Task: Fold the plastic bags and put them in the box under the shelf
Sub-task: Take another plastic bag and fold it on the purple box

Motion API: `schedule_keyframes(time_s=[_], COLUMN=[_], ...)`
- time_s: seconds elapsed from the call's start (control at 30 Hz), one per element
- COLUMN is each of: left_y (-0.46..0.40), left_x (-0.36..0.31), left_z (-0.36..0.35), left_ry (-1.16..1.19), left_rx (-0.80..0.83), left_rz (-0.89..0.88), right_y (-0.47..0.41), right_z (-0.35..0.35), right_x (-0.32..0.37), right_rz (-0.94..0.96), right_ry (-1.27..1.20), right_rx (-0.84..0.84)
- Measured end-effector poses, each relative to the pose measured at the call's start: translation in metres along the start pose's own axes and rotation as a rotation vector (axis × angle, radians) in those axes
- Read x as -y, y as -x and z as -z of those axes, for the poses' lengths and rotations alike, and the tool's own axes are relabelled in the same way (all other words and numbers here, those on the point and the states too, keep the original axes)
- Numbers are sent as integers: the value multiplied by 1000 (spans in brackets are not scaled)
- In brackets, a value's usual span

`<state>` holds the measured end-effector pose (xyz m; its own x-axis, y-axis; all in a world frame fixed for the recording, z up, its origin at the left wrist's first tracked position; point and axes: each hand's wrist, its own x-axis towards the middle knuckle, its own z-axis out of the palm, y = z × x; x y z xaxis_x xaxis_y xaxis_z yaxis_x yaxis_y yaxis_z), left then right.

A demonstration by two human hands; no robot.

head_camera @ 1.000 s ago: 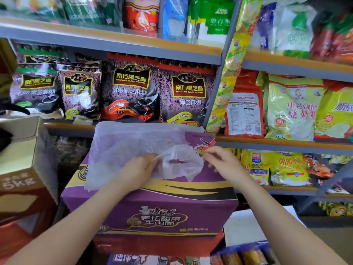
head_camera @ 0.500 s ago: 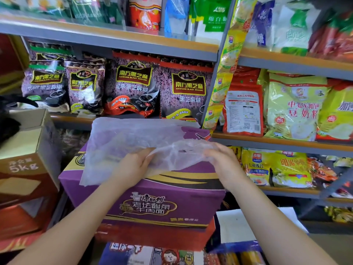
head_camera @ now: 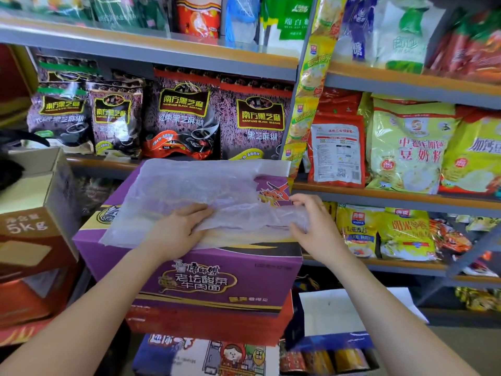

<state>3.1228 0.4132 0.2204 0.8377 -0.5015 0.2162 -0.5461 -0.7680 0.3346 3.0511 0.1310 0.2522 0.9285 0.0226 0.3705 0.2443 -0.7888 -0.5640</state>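
The bag [head_camera: 195, 194] lies spread on top of the purple box [head_camera: 206, 283]. Left hand [head_camera: 176, 232] presses it flat with straight fingers; right hand [head_camera: 311, 223] pinches its folded near edge. Best to hold the left firm and crease evenly

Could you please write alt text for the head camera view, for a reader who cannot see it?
A translucent plastic bag lies spread on a purple noodle carton; the left hand presses it flat while the right hand pinches its folded near edge. Behind stand shop shelves of black sesame paste packets.
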Motion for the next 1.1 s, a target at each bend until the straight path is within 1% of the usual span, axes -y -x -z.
schedule_keyframes(time_s=[0.07, 0.13, 0.2, 0.3, 0.33, 0.4, 0.47, 0.57, 0.6, 0.67, 0.73, 0.77, 0.8, 0.83, 0.87, 0.9, 0.93, 0.97, 1.03, 1.1], left_y=[1, 1, 3, 4, 2, -3, -8, -5, -3, 1, 3, 4, 4, 4, 5, 7, 8, 10, 12, 16], left_x=[0, -1, -9, -33, -43, -57, -59, -54, -52, -47, -44, -43, -42, -43, -45, -49, -53, -56, -58, -54], left_z=[0, 2, 4, 1, -1, -7, -15, -23, -24, -26, -24, -22, -21, -19, -18, -18, -17, -16, -13, -10], left_ry=[19, 24, -56, -247, -256, -227, -206, -118, -83, -43, 17, 56, 83, 96, 100, 96, 82, 56, -47, -166], left_rx=[-19, -26, -87, -327, -387, -429, -434, -420, -402, -349, -330, -334, -341, -335, -326, -321, -334, -355, -398, -410], left_rz=[0, 19, -1, -167, -215, -261, -261, -242, -259, -299, -256, -211, -180, -162, -161, -166, -168, -155, -132, -129], right_y=[3, 9, 12, 12, 11, 9, 6, 9, 11, 15, 17, 17, 18, 19, 18, 16, 13, 10, 2, -5], right_z=[0, 1, 1, 4, 4, 4, 5, 9, 9, 12, 14, 14, 13, 10, 3, -6, -17, -27, -44, -54], right_x=[-6, -10, -13, -12, -11, -9, -9, -18, -23, -28, -19, -9, 4, 18, 32, 45, 54, 61, 65, 59], right_rz=[47, -33, -106, -136, -135, -112, -102, -162, -174, -249, -350, -321, -220, -70, 76, 178, 226, 229, 153, 120], right_ry=[58, 14, -52, -62, -65, -42, 27, 148, 166, 119, 43, 83, 180, 274, 313, 308, 290, 271, 261, 309], right_rx=[131, 235, 175, 44, 28, 23, 48, 124, 153, 221, 258, 245, 212, 174, 152, 161, 189, 222, 271, 320])
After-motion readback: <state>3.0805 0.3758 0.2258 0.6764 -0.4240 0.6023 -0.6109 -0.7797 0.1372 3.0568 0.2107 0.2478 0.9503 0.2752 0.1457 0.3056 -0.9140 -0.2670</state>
